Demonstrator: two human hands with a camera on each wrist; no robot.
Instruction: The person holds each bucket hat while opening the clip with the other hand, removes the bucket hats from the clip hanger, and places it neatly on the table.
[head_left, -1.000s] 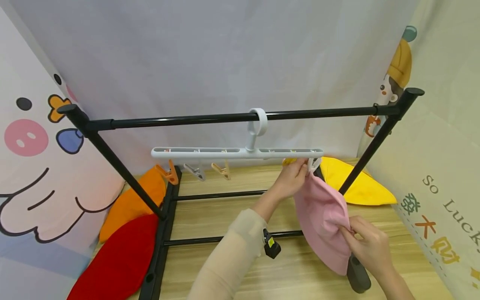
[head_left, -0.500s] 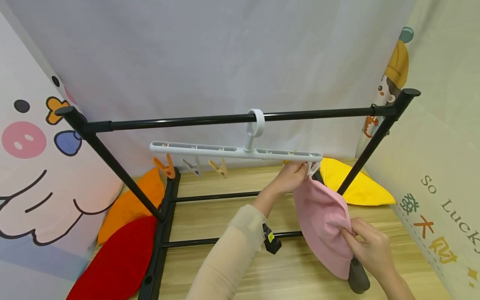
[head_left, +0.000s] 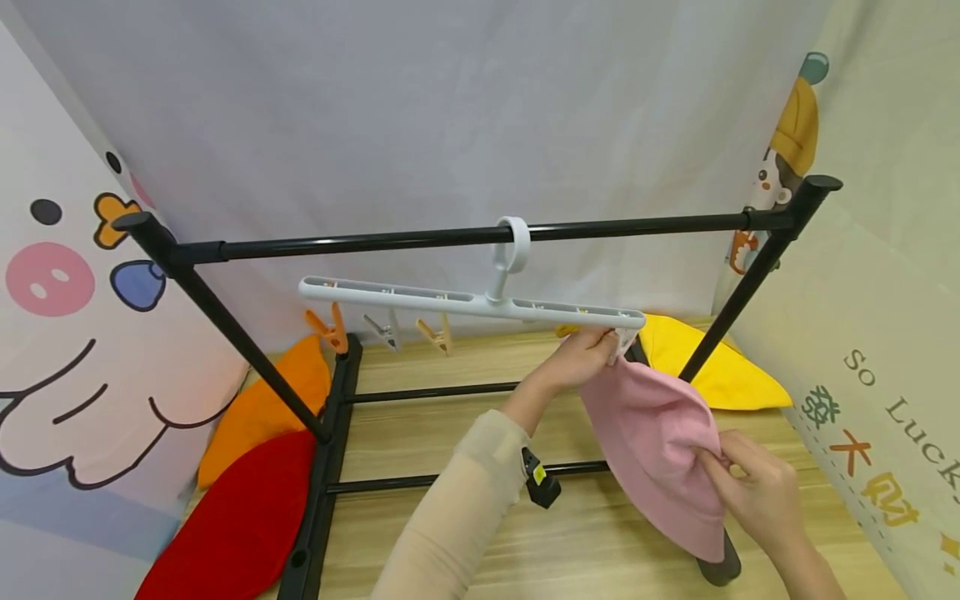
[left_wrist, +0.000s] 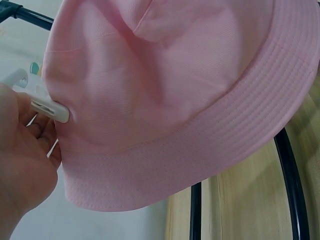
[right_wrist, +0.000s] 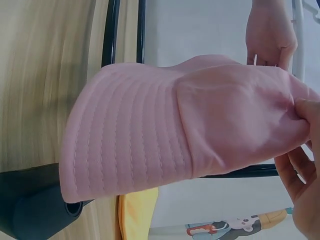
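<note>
A pink bucket hat (head_left: 660,442) hangs folded below the right end of a white hanger (head_left: 450,306). My left hand (head_left: 577,358) grips the white clothespin (left_wrist: 52,109) at that end, whose tip meets the hat's edge in the left wrist view. The left fingertips are partly hidden behind the clothespin. My right hand (head_left: 757,492) pinches the hat's crown between thumb and fingers, which shows in the right wrist view too. Farther left on the hanger hang an orange clothespin (head_left: 330,327), a grey one and a light orange one. A yellow clip (head_left: 566,330) peeks out beside my left hand.
The hanger hooks over the top bar (head_left: 360,242) of a black rack. A red hat (head_left: 232,517) and an orange hat (head_left: 262,408) lie at the left, a yellow hat (head_left: 712,367) at the right. Printed cloths and a plain white one surround the wooden surface (head_left: 420,533).
The hanger has tilted, its right end lower and its left end higher. My right hand has drawn the pink hat a little to the right. The left hand stays at the white clothespin.
</note>
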